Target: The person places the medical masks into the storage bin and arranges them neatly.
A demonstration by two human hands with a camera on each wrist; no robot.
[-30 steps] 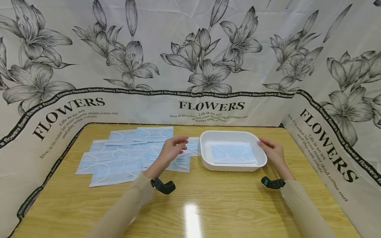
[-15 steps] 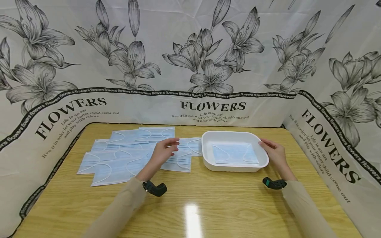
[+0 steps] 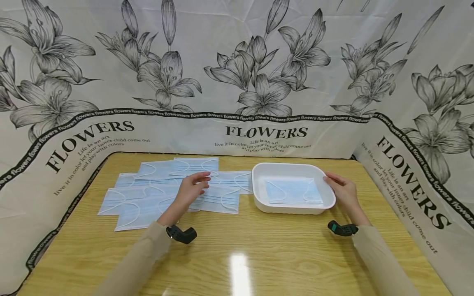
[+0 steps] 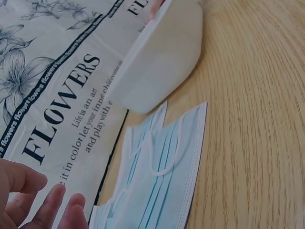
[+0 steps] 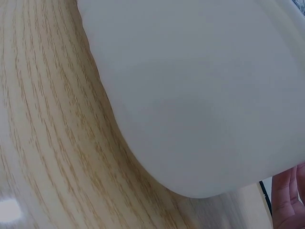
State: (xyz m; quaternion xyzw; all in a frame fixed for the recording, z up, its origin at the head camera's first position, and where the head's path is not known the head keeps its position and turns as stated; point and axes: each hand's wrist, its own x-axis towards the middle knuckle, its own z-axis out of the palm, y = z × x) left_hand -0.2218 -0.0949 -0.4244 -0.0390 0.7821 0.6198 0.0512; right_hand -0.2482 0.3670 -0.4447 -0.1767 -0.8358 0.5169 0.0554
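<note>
My left hand [image 3: 190, 190] hovers over spread-out pale blue face masks [image 3: 144, 210], its fingers loosely bent and nothing between them. In the left wrist view its fingertips [image 4: 50, 205] show at the lower left, beside a face mask [image 4: 164, 176] with white ear loops. To the right stands a white plastic basin [image 3: 294, 209] with rounded corners. One face mask [image 3: 292, 191] lies flat inside it, loops up. My right hand [image 3: 344, 193] grips the basin's right rim. Most of that hand is out of the right wrist view, where the basin's outer wall [image 5: 190, 105] fills the middle.
The masks overlap one another on the left half of the wooden table [image 3: 281, 255], the rightmost reaching the basin's left side. A flower-printed cloth [image 3: 177, 135] hangs behind the table and along both sides. Each wrist wears a black strap [image 3: 181, 234].
My left hand has moved left, away from the basin and over the masks, with nothing in it. The right hand stays at the basin's rim. The whole head view has shifted slightly.
</note>
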